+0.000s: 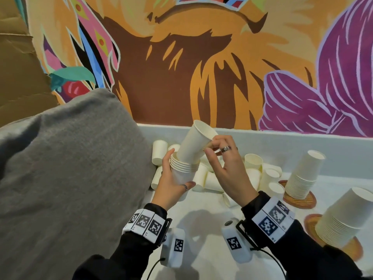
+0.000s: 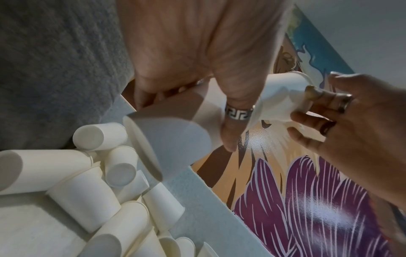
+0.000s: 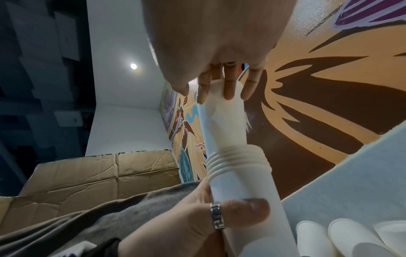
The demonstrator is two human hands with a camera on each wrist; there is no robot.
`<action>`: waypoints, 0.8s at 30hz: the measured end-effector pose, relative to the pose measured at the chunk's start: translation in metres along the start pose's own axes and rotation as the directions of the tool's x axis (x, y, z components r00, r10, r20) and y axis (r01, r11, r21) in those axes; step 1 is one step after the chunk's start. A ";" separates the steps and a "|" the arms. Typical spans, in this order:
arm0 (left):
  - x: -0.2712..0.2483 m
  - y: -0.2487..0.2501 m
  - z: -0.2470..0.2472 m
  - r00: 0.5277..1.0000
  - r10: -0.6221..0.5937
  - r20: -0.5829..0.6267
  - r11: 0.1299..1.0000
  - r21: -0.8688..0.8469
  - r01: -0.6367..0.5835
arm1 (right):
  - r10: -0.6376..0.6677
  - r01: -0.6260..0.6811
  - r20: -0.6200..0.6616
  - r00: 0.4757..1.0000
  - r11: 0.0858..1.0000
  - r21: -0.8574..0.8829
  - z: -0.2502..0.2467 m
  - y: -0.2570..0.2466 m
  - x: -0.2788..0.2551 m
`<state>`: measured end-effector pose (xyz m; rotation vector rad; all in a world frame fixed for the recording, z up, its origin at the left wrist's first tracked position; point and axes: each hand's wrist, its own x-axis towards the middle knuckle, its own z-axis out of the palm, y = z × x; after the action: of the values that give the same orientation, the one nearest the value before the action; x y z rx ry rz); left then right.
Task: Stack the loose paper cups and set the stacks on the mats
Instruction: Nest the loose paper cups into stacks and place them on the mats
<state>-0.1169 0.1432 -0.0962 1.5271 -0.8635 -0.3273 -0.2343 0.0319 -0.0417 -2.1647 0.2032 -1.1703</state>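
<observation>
- Nesting a single cup [image 1: 196,141] into the stack [image 1: 184,168] looks like the step in hand; its base is already inside the top rim, and it leans toward 1 o'clock instead of sitting true.
- Paper cups like these are probably very light, thin-walled and easily dented, so a soft hold should do; squeezing the rim would likely oval it and jam the nesting.
- Best hold for the cup, I judge, is high on the wall near the mouth, where the rolled rim stiffens it; for the stack, around the lower wall under the rims.
- Left hand [image 1: 171,183] is wrapped round the stack from 9 o'clock, thumb across the lower wall and fingers behind, gripping it clear of the worktop [image 1: 201,215].
- Right hand [image 1: 226,168] comes in from 3 o'clock, wrist raised, its fingers [image 3: 228,87] curled lightly on the cup's wall by the mouth, steering it.
- Loose cups [image 1: 252,170] lie tumbled on the worktop just beyond the hands, most on their sides.
- Two tall finished stacks stand inverted at 3 to 4 o'clock, the far stack [image 1: 302,176] on one mat [image 1: 302,202] and the near stack [image 1: 341,217] on another mat [image 1: 352,249].
- Straightening the cup before pressing it home should stop the walls creasing.
</observation>
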 end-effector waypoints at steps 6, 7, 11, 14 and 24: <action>0.001 0.002 0.001 0.995 0.036 0.093 0.999 -0.029 -0.033 | 0.065 -0.043 0.183 0.981 0.992 -0.117 0.007 0.001 -0.011; 0.002 0.003 0.003 0.994 0.042 0.104 0.999 -0.039 -0.038 | 0.079 -0.051 0.214 0.974 0.989 -0.136 0.007 0.001 -0.014; 0.001 0.008 0.013 0.989 0.044 0.141 0.999 -0.036 -0.039 | 0.134 -0.108 0.246 0.960 0.987 -0.116 -0.004 0.000 -0.018; -0.001 0.016 0.024 0.986 0.047 0.163 0.999 -0.029 -0.042 | 0.149 -0.126 0.249 0.957 0.986 -0.107 -0.019 -0.001 -0.016; 0.009 0.066 0.114 0.969 0.136 0.206 0.986 -0.122 -0.113 | 0.076 -0.032 0.191 0.979 0.974 -0.224 -0.124 -0.007 -0.015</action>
<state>-0.2075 0.0586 -0.0504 1.3454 -1.0886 -0.4450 -0.3425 -0.0157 0.0000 -2.4361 0.3148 -0.9297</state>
